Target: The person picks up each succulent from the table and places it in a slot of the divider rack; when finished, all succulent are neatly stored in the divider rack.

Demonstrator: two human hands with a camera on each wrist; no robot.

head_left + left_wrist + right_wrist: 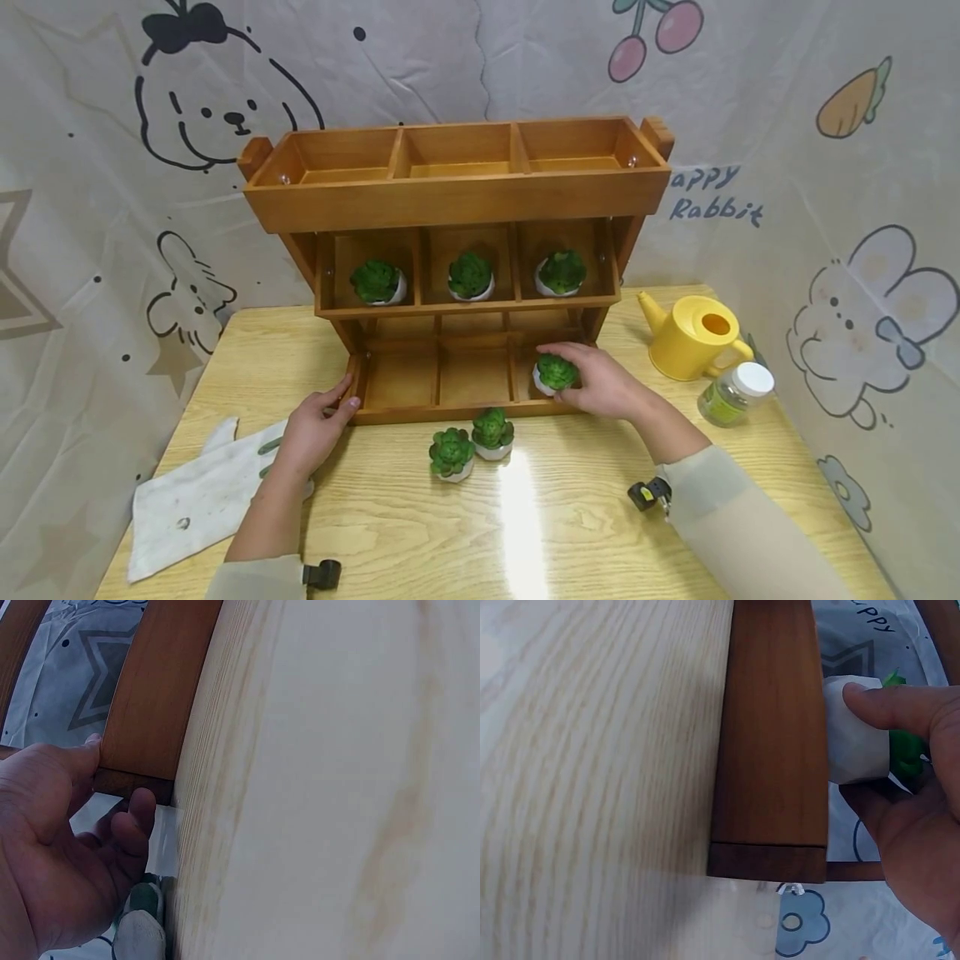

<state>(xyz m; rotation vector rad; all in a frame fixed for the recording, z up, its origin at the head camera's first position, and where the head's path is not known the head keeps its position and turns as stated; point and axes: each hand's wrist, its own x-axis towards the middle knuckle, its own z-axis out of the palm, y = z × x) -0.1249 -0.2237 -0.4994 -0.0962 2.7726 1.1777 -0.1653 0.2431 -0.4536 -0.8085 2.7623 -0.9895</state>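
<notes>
A three-tier wooden planter shelf [457, 204] stands at the back of the table. My right hand [606, 382] grips a small potted succulent [557, 372] at the right compartment of the bottom tier. In the right wrist view, its white faceted pot [859, 739] sits between thumb and fingers, just above the front board. My left hand [315, 429] holds the bottom tier's left front corner [135, 784] between thumb and fingers. Three potted succulents [470, 276] fill the middle tier, one per compartment. Two more succulents [452, 454] [492, 433] stand on the table before the shelf.
To the right are a yellow watering can [690, 333] and a clear jar with a white lid [735, 394]. White gloves [206, 492] with green marks lie beside my left forearm. Printed cloth [465, 58] hangs behind and at the sides of the wooden table [390, 533].
</notes>
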